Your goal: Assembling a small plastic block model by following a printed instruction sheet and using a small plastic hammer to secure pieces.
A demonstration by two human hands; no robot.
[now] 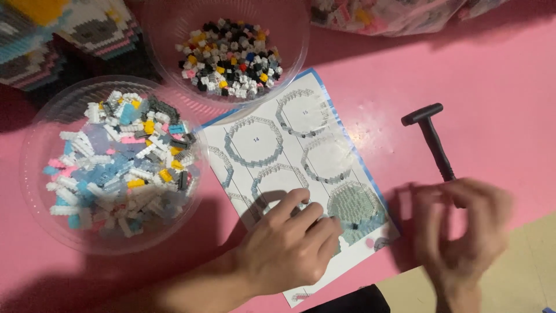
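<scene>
lying head up-left, black tool [433, 139] meets right hand [460, 232] (blurred).

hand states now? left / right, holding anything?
Left hand: fingers curled, pressing on the instruction sheet; whether it holds a piece cannot be told.
Right hand: motion-blurred beside the black tool; grip cannot be told.

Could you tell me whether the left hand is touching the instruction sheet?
Touching. The head view shows the left hand resting palm-down on the instruction sheet, its fingertips pressed against the printed diagrams with no gap visible.
</scene>
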